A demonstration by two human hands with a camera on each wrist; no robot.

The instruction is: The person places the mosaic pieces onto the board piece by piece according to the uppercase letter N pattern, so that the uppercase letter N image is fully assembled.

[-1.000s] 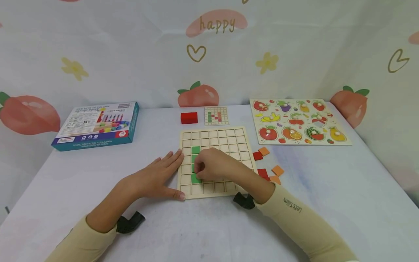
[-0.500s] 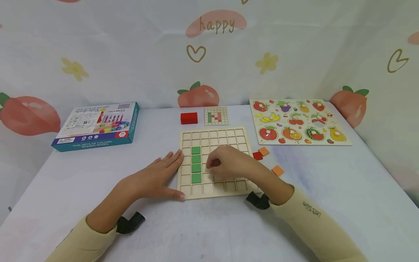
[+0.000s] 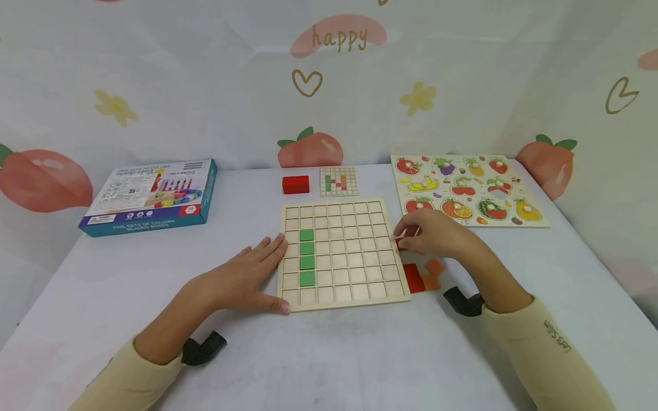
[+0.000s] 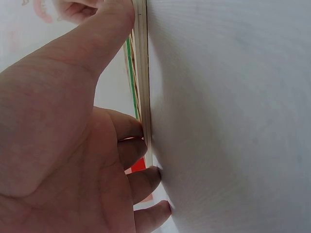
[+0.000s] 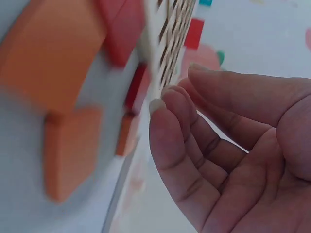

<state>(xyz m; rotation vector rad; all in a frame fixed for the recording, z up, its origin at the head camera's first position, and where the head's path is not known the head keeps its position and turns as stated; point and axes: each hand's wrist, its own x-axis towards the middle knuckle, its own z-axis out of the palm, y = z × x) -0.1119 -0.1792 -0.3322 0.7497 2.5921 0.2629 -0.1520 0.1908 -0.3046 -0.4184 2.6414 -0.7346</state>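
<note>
A wooden grid board (image 3: 344,288) lies on the table, with a column of several green tiles (image 3: 307,249) set in its cells near the left side. My left hand (image 3: 241,279) rests flat at the board's left edge, fingers spread. In the left wrist view its fingertips (image 4: 138,145) touch the board's side. Right of the board, my right hand (image 3: 437,234) hovers over a red tile (image 3: 398,244). Seen from the right wrist, the thumb (image 5: 233,92) and bent fingers stand apart with nothing between them. Other red tiles (image 3: 413,278) and orange tiles (image 3: 434,266) lie below that hand.
Behind the board are a red block (image 3: 295,184) and a small pattern card (image 3: 338,181) with coloured squares. A fruit puzzle board (image 3: 473,191) lies back right. A boxed bead set (image 3: 151,197) sits back left, and a printed cloth hangs behind the table.
My right hand has left the green column and moved right, off the board, to the loose tiles. My left hand has stayed in place.
</note>
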